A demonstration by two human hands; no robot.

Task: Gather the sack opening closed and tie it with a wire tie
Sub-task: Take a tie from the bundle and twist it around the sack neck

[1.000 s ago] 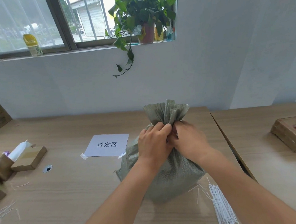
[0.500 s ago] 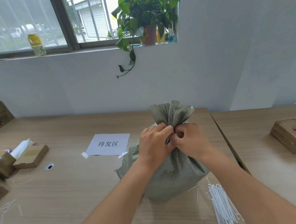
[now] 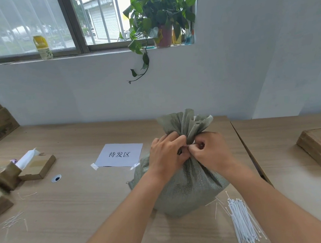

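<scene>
My left hand (image 3: 165,154) is wrapped around the gathered neck of the green woven sack (image 3: 183,187), fingers curled tight on the left side of the bunch. The sack stands upright near the middle of the wooden table (image 3: 75,198), its ruffled mouth (image 3: 185,120) fanning above my knuckles. My right hand (image 3: 210,151) meets the left at the neck from the right, thumb and forefinger pinched together on something small; I take it for the tie's ends, but I cannot make out the tie itself. The neck's long axis runs vertically between both hands, so any twist should turn around it. The spare white ties (image 3: 244,223) lie near, right of the sack's base, closest to my right arm.
</scene>
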